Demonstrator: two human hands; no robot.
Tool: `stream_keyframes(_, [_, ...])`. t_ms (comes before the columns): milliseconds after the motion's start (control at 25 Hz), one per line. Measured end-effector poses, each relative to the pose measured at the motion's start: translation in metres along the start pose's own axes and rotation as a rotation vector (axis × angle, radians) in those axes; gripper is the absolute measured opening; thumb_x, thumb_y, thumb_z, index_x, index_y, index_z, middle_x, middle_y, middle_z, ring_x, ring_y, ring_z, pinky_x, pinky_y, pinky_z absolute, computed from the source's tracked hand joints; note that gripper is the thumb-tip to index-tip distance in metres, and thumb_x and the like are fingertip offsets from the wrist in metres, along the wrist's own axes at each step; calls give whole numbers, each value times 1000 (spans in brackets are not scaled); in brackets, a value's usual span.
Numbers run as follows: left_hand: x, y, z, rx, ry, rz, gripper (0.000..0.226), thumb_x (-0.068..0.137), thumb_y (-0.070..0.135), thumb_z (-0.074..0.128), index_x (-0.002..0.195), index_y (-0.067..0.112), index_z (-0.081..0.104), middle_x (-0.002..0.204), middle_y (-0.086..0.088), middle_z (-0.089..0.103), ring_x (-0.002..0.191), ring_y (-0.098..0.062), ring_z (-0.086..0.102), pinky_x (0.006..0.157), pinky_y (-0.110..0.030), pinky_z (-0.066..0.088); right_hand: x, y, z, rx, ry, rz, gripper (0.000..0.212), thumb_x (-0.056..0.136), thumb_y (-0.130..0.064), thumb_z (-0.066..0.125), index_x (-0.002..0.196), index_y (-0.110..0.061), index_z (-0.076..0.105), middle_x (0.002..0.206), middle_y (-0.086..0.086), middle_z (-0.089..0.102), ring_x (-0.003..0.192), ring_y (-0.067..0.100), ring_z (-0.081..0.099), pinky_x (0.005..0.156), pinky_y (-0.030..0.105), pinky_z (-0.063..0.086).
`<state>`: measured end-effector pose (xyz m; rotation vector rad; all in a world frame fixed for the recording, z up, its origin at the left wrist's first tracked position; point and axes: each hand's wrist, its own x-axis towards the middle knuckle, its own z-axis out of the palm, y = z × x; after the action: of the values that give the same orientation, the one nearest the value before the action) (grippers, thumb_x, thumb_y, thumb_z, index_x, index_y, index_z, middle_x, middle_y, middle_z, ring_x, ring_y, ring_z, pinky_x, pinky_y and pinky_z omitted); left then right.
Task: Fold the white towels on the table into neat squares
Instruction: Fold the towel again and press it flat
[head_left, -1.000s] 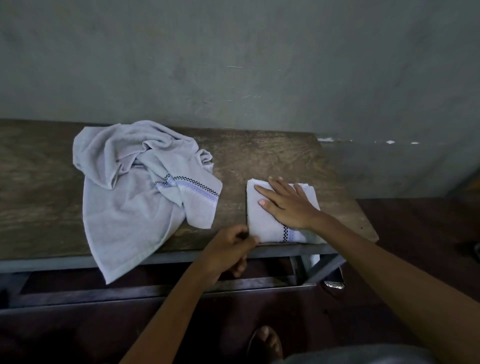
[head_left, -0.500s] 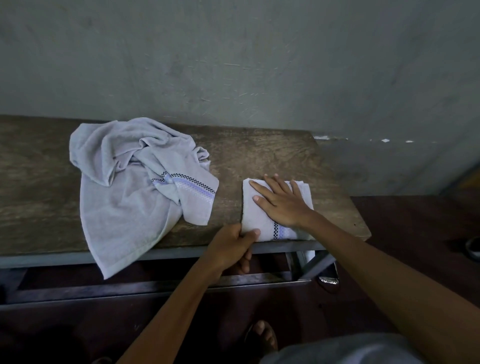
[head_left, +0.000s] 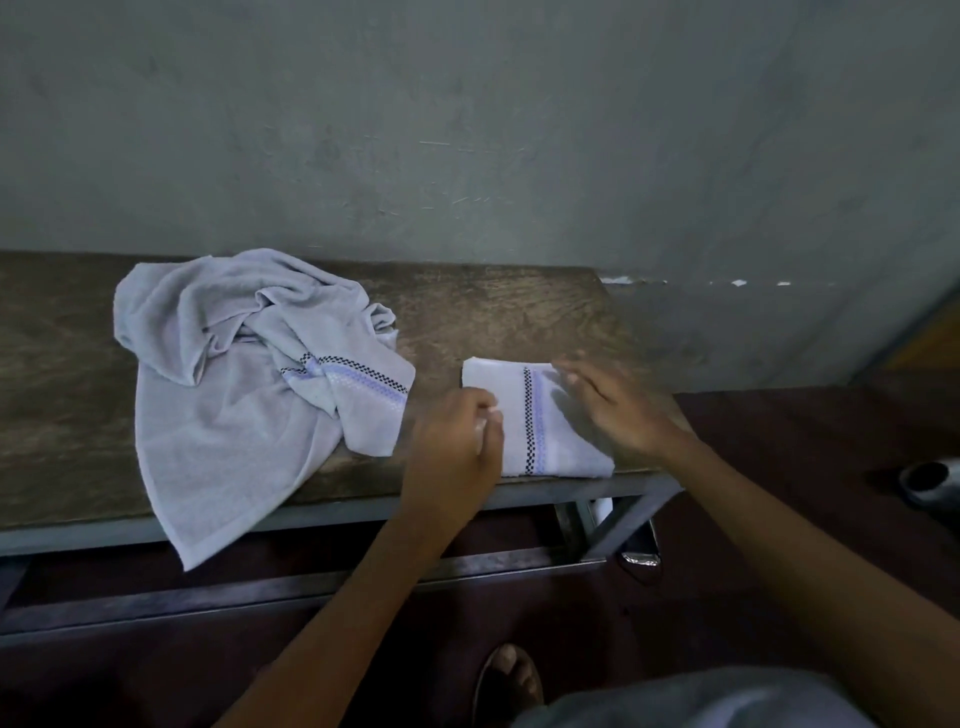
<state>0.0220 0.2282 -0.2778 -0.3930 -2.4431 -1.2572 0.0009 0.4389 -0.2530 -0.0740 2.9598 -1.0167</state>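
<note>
A folded white towel (head_left: 535, 421) with a black-checked and purple stripe lies as a small square at the table's (head_left: 498, 312) front right corner. My left hand (head_left: 457, 441) pinches the towel's left edge with curled fingers. My right hand (head_left: 618, 410), blurred by motion, lies flat with straight fingers over the towel's right side. A second white towel (head_left: 234, 374) with the same stripe lies crumpled on the left part of the table, and one corner hangs over the front edge.
The worn wooden table with a grey metal frame (head_left: 613, 525) stands against a grey wall (head_left: 467, 130). Dark red floor (head_left: 810, 467) lies to the right with a shoe (head_left: 930, 480) on it. My sandalled foot (head_left: 511, 680) shows below.
The folded towel now shows its striped band on top. My left hand moved up from the table's front edge onto the towel's left edge, and my right hand slid toward the towel's right side.
</note>
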Motion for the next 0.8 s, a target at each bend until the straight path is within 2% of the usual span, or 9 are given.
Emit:
stream_keyframes(80, [23, 9, 36, 246, -248, 220, 42, 94, 33, 34, 125, 12, 55, 128, -7, 58, 119, -22, 52, 98, -39, 39, -20, 25, -2, -281, -151, 41, 47, 101, -39, 32, 146, -26, 30, 153, -12, 22, 145, 10, 11, 118, 37, 1])
stream_keyframes(160, [44, 15, 66, 438, -564, 264, 48, 100, 35, 28, 143, 16, 33, 153, -3, 29, 142, -20, 23, 112, -44, 19, -33, 44, 1, -191, -73, 20, 43, 98, -40, 39, 139, -26, 41, 146, -8, 39, 138, 15, 32, 116, 46, 19])
stream_keyframes(200, [54, 15, 75, 486, -664, 285, 50, 100, 38, 24, 147, 19, 24, 157, -1, 19, 145, -19, 12, 114, -45, 11, -39, 48, 2, -47, 24, 39, 31, 96, -35, 45, 123, -22, 56, 129, -4, 56, 122, 16, 49, 107, 44, 35])
stream_keyframes(280, [67, 12, 88, 524, -771, 292, 54, 100, 43, 19, 150, 24, 12, 159, 2, 5, 146, -19, 1, 115, -47, 3, -51, 44, 3, 162, 95, 169, 12, 90, -25, 56, 84, -19, 65, 93, 1, 63, 95, 16, 56, 89, 35, 42])
stream_keyframes(320, [72, 11, 91, 531, -798, 279, 54, 100, 45, 18, 150, 27, 9, 160, 2, 1, 146, -19, -1, 115, -48, 2, -56, 45, 4, 214, 67, 212, 14, 84, -31, 60, 76, -21, 65, 92, 1, 61, 97, 16, 54, 91, 34, 41])
stream_keyframes(400, [79, 11, 94, 545, -814, 248, 55, 99, 50, 17, 150, 32, 6, 160, 1, -2, 146, -20, 1, 114, -49, 6, -62, 49, 6, 244, 42, 264, 29, 66, -52, 61, 83, -30, 70, 108, -1, 57, 113, 17, 48, 103, 37, 36])
stream_keyframes(560, [88, 7, 97, 547, -770, 232, 59, 96, 56, 19, 149, 33, 9, 157, -1, 15, 141, -22, 13, 109, -50, 13, -60, 47, 10, 318, -7, 311, 43, 56, -63, 61, 95, -46, 67, 120, -7, 47, 124, 16, 38, 110, 41, 32])
stream_keyframes(680, [93, 5, 102, 491, -728, 185, 57, 97, 53, 19, 147, 27, 16, 153, 0, 25, 139, -21, 18, 108, -48, 14, -54, 39, 15, 275, 8, 339, 44, 53, -68, 65, 86, -39, 69, 118, -6, 51, 119, 16, 46, 103, 39, 41])
stream_keyframes(800, [86, 0, 105, 489, -653, 191, 56, 98, 51, 20, 146, 23, 21, 151, 0, 28, 137, -19, 21, 107, -47, 13, -47, 35, 11, 357, -20, 357, 34, 59, -48, 73, 81, -23, 74, 94, -1, 72, 100, 19, 64, 94, 43, 50])
